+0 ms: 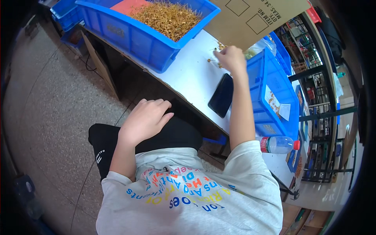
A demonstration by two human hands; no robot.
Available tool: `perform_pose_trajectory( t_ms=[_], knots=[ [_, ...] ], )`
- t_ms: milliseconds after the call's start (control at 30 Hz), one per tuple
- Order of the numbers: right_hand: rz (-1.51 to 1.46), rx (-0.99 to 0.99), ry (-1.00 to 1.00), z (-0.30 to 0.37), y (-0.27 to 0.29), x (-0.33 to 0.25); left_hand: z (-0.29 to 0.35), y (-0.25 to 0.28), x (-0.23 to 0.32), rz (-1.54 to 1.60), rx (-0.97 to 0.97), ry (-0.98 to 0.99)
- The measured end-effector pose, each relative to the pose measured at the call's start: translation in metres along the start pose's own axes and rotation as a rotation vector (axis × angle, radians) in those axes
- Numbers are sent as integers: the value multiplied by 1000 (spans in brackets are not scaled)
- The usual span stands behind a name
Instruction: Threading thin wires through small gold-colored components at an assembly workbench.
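From the head camera, the right hand (232, 58) reaches far across the white tabletop (188, 74) to a small scatter of golden metal pieces (214, 59) lying by the leaning cardboard sheet (250, 19); its fingers curl down onto the pieces, though I cannot tell whether they pinch one or merely rest on them. The forearm passes just over the black phone (221, 95), which lies near the tabletop's front edge, so a careless pull back could, I judge, nudge the phone off or sweep loose pieces to the floor. The elbow also runs close beside the smaller blue bin (274, 78). The left hand (145, 118) lies idle on the lap, fingers loosely together, holding nothing. A large blue bin (137, 37) heaped with the same pieces sits farther left.
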State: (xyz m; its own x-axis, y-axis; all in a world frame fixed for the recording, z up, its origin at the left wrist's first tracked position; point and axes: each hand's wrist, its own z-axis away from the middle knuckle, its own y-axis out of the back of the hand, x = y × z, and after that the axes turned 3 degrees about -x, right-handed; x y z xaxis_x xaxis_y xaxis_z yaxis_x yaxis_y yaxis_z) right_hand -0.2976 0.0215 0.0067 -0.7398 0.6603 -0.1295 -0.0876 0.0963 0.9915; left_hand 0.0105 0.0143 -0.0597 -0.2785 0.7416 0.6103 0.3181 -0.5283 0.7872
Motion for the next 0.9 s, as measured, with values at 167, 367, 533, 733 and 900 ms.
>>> perform_pose_trajectory(
  t_ms=[167,367,533,733,900],
  knots=[
    [11,116,17,-9,-43,5,-1,-2,3,-49,-50,-4],
    [-8,175,24,-15,-61,7,0,-10,2,-114,-95,19],
    [18,98,53,-13,-51,-1,1,-17,-3,-109,-89,31],
    [157,203,144,-11,-64,4,-4,-10,1,-114,-131,57],
    [98,181,136,-5,-56,0,-5,-10,1,-121,-153,64]
  ],
)
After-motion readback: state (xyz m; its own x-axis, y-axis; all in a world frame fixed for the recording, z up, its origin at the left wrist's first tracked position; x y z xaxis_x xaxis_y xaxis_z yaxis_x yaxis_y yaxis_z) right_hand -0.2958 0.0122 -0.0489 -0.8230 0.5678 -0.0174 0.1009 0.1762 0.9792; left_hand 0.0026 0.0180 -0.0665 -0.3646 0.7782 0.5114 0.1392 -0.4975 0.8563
